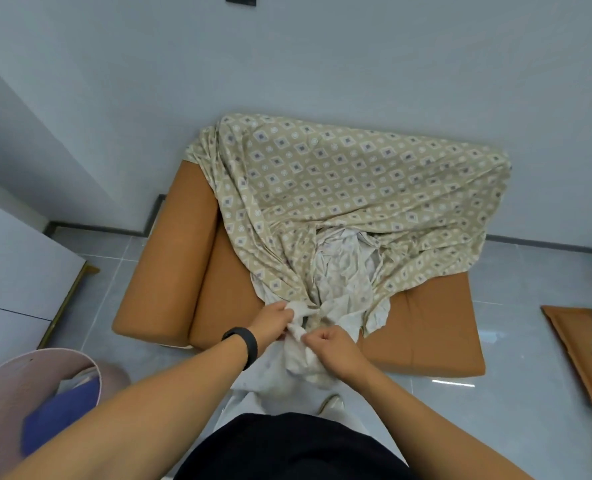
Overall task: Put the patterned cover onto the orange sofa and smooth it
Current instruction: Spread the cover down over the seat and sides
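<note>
The beige diamond-patterned fabric cover (350,181) drapes the backrest and right side of the orange leather sofa (169,265) at frame centre — it narrows from the upper right down to a bunched, pale inside-out end at lower centre. The left hand (273,320) and right hand (334,351) both grip that bunch with curled fingers.

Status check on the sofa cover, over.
Left hand and right hand both grip bunched cover edge. Cover drapes backrest only; orange sofa seat, one armrest bare. Nothing blocking.
</note>
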Motion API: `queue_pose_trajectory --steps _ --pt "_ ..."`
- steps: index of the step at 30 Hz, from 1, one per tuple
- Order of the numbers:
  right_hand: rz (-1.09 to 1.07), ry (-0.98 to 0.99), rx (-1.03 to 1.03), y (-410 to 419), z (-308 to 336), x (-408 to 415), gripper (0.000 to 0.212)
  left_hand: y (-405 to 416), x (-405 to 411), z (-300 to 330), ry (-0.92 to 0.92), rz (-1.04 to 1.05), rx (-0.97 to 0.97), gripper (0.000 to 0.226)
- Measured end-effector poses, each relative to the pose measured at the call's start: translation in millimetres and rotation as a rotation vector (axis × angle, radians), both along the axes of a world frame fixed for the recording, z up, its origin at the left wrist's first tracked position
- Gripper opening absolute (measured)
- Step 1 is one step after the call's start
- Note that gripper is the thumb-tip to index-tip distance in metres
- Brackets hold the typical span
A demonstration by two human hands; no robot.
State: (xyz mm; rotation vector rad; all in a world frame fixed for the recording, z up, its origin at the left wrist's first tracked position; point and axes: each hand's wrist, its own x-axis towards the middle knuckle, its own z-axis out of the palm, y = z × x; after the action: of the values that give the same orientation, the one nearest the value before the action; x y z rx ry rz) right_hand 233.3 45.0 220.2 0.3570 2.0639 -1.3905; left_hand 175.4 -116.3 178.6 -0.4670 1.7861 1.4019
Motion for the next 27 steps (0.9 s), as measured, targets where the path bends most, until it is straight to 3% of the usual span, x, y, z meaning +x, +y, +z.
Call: queue_pose_trajectory --steps 1,4,7,9,11,13,15,17,19,23,27 --pt "-0.028 -0.028 0.05 11 -4 1 0.038 2 2 -2 -0.019 0.138 0.102 0.009" --pt "-0.154 -0.1 0.064 32 -9 -2 0.036 4 13 3 -0.17 0.385 0.394 0.061" --pt "-0.271 -0.289 -0.121 39 -7 -16 0.048 11 29 16 -0.241 0.319 0.58 0.071" --pt "-0.285 -0.386 -0.221 35 -11 -25 0.049 17 39 23 -0.268 0.206 0.594 0.072" --pt "-0.345 -0.372 -0.312 27 -13 -32 0.035 20 48 24 -0.261 0.089 0.522 0.074" --pt "-0.355 -0.195 -0.251 18 -13 -35 0.025 20 50 24 -0.212 0.018 0.389 0.073" --pt "-0.26 0.008 -0.144 15 -8 -32 0.012 17 44 23 -0.094 0.104 0.168 0.056" --pt "-0.129 0.136 -0.101 16 -7 -23 0.018 13 32 30 0.048 0.297 -0.027 0.028" --pt "0.023 0.252 -0.052 21 -11 -15 0.029 11 21 32 0.053 0.34 -0.009 0.016" --pt "0.393 0.559 0.115 34 -14 -14 0.01 26 0 36 -0.045 0.108 -0.035 0.043" --pt "0.475 0.551 0.145 46 -12 -11 0.007 42 -13 27 0.089 -0.038 -0.228 0.022"
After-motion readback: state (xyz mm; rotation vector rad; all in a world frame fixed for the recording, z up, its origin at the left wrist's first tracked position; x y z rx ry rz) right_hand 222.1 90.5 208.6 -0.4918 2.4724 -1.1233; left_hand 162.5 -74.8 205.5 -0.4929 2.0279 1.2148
